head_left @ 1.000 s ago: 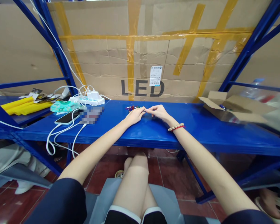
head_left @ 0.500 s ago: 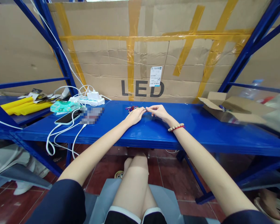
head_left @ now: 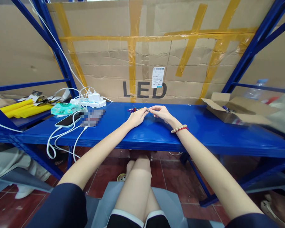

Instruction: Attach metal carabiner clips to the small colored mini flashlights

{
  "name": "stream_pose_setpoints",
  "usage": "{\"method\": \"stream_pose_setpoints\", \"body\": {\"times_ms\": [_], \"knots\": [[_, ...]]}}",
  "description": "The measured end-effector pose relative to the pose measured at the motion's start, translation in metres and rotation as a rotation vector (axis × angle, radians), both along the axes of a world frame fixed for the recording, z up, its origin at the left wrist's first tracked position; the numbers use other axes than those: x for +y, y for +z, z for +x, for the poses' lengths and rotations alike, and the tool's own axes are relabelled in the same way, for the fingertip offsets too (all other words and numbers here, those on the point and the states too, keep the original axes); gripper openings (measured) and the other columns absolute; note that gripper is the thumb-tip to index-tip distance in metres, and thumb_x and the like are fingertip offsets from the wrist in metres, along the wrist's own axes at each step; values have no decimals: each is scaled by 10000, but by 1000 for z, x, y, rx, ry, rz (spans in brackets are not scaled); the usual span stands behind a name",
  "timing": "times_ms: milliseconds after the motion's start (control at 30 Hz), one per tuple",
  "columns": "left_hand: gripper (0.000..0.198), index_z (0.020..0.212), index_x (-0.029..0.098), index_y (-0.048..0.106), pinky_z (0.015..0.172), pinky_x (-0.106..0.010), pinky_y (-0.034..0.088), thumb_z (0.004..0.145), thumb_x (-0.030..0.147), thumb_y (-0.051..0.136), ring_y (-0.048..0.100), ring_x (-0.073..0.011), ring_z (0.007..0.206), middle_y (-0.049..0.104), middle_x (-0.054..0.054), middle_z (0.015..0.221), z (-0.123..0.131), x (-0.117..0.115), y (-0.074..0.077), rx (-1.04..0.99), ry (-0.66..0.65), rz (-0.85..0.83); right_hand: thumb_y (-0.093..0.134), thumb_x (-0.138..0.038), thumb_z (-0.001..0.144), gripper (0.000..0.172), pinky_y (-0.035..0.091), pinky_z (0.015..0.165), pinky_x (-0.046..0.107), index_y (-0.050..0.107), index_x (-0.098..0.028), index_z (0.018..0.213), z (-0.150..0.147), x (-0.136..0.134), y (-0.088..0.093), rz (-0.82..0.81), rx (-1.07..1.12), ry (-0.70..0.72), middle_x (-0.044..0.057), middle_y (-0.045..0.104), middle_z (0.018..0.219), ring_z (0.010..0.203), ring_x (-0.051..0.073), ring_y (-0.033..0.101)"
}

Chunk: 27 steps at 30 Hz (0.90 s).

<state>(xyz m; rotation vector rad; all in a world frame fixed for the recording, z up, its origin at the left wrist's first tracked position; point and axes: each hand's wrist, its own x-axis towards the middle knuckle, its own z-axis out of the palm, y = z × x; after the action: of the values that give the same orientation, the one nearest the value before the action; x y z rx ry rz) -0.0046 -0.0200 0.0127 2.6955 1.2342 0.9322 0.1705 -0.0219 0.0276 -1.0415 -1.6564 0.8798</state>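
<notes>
My left hand (head_left: 137, 117) rests on the blue table (head_left: 156, 136), fingers closed in toward my right hand. Thumb and fingertips of my right hand (head_left: 161, 114) are pinched together, almost meeting the left fingertips. Between the two hands shows a tiny dark, shiny piece (head_left: 147, 110), too small to name; which hand grips it I cannot tell. Just beyond my left hand lies a small cluster of purple and red shiny pieces (head_left: 133, 110), partly covered by the fingers. A beaded bracelet (head_left: 179, 129) and a red cord circle my right wrist.
At left lie a phone (head_left: 68, 121) with white cables, a power strip (head_left: 92, 102) with chargers, a teal packet (head_left: 66, 109) and yellow rolled items (head_left: 26, 107). An open cardboard box (head_left: 239, 110) stands right. Behind the table rises a large cardboard sheet (head_left: 104, 69).
Both hands stay in nearly the same place. The fingertips have shifted slightly, and the tiny dark piece between them shows a little more. The view has moved slightly.
</notes>
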Motion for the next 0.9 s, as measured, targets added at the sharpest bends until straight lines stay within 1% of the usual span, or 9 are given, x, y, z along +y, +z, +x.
{"method": "stream_pose_setpoints", "body": {"times_ms": [100, 233, 300, 400, 633, 767, 900], "knots": [[212, 1010, 223, 486, 807, -314, 467, 975, 341, 313, 614, -216, 992, 633, -52, 1062, -1, 1, 0, -24, -52, -13, 770, -548, 519, 536, 306, 430, 197, 714, -116, 832, 2, 0, 0, -6, 5, 0, 45, 664, 736, 502, 49, 443], [209, 999, 214, 483, 775, -302, 465, 975, 335, 314, 630, -206, 901, 640, -50, 941, -1, 1, 0, -66, -71, -55, 762, -528, 542, 514, 311, 440, 200, 705, -110, 837, 4, 2, 0, 17, 37, -6, 49, 669, 762, 504, 45, 443], [210, 979, 205, 483, 768, -304, 460, 976, 312, 303, 628, -206, 882, 637, -55, 921, -1, 0, 1, -72, -66, -61, 753, -532, 553, 514, 317, 443, 203, 698, -110, 842, 4, 2, 0, 34, 72, -31, 51, 673, 776, 500, 43, 442], [210, 997, 203, 476, 778, -312, 458, 977, 302, 291, 625, -211, 902, 636, -59, 936, 0, -2, 2, -64, -49, -66, 748, -543, 553, 516, 329, 448, 206, 694, -115, 836, 5, 3, 1, 53, 109, -52, 51, 678, 788, 499, 42, 442], [236, 1054, 210, 459, 772, -320, 472, 978, 342, 279, 637, -221, 909, 646, -56, 957, 0, -6, 5, 0, -11, -80, 776, -510, 516, 488, 350, 467, 219, 700, -114, 791, 4, 0, 2, 49, 89, -22, 45, 671, 760, 502, 50, 455], [240, 1052, 212, 469, 791, -343, 477, 975, 347, 286, 639, -236, 928, 645, -65, 1016, 1, -6, 4, 0, -11, -48, 765, -516, 535, 487, 337, 463, 217, 711, -119, 810, 5, 0, 2, 50, 67, -22, 46, 668, 754, 510, 54, 452], [240, 1050, 217, 488, 810, -340, 480, 970, 352, 307, 637, -228, 940, 651, -59, 1016, 0, -5, 3, -20, -17, -31, 766, -516, 546, 496, 314, 453, 206, 721, -120, 842, 7, 1, 1, 13, 24, 6, 41, 658, 743, 518, 52, 444]]}}
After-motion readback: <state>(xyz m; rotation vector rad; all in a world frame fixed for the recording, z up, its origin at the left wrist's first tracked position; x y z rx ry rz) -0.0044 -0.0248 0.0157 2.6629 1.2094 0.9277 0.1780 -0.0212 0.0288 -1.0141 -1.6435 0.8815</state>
